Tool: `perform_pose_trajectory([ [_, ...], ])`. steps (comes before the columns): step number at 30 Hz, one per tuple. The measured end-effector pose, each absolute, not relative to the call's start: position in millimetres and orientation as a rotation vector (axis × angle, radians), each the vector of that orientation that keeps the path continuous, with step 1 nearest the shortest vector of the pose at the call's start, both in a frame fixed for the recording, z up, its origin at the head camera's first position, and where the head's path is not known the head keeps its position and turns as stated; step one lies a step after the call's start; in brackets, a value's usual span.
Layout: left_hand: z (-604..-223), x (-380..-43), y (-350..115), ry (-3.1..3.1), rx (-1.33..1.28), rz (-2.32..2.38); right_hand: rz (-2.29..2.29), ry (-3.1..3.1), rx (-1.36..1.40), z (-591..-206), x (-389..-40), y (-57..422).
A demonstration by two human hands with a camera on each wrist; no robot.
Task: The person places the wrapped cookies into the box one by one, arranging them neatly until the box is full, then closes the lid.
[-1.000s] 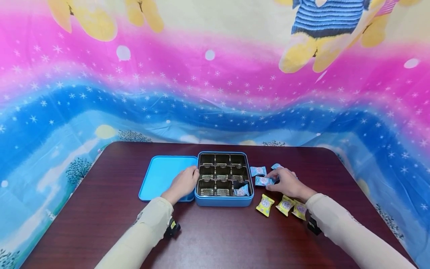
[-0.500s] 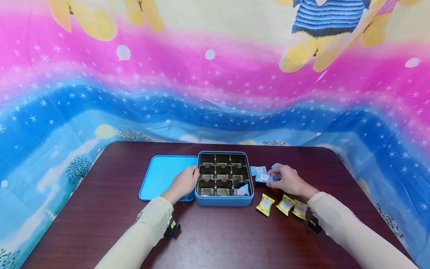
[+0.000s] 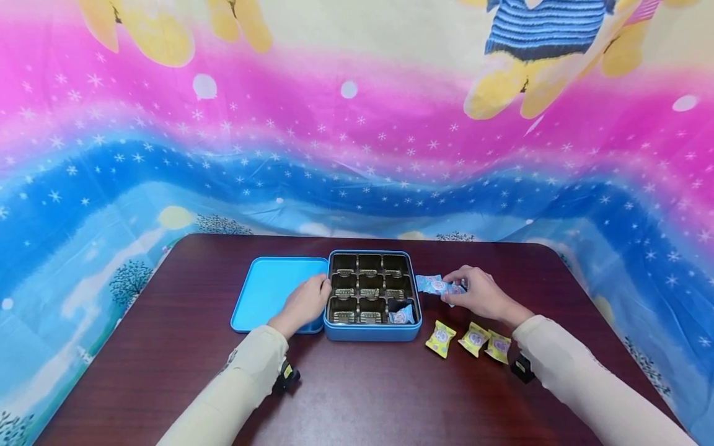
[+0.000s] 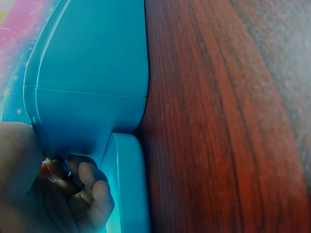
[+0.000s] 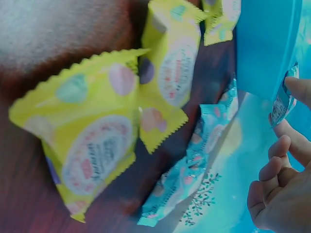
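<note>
My left hand (image 3: 304,305) holds the left rim of the blue box (image 3: 372,334), its fingers curled beside the wall in the left wrist view. Inside the box is a gold tray of several compartments, and a blue-wrapped candy (image 3: 401,316) lies in the front right one. My right hand (image 3: 480,294) is just right of the box. Its thumb and forefinger pinch a blue candy (image 5: 283,103), seen above the table in the right wrist view. More blue candies (image 5: 172,187) lie on the table below it, partly hidden by the hand in the head view.
The blue lid (image 3: 273,291) lies left of the box, against it. Three yellow-wrapped candies, the nearest to the box (image 3: 440,339) among them, lie at the front right. A patterned cloth (image 3: 357,161) hangs behind the dark wooden table (image 3: 357,396).
My right hand has shifted slightly back, away from the body, bringing the pinched blue candy with it. My left hand and the box have stayed in place.
</note>
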State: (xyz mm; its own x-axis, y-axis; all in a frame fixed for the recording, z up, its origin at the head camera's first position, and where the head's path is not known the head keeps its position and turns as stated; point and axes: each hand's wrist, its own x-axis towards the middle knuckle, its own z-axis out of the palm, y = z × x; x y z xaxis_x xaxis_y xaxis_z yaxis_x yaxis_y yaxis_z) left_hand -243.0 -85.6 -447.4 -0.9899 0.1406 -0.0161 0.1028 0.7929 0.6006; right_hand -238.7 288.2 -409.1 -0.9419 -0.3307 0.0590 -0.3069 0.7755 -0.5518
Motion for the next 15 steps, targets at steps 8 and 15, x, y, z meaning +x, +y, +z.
perform_pose_trajectory([
  [8, -446.0, -242.6, -85.1, 2.927, 0.205, 0.953, -0.892, 2.936, -0.55, -397.7, -238.4, 288.2],
  [15, -444.4, -242.7, -85.5, 2.928, 0.219, 0.969, -0.882, 2.943, -0.586, -390.7, -234.9, 282.8],
])
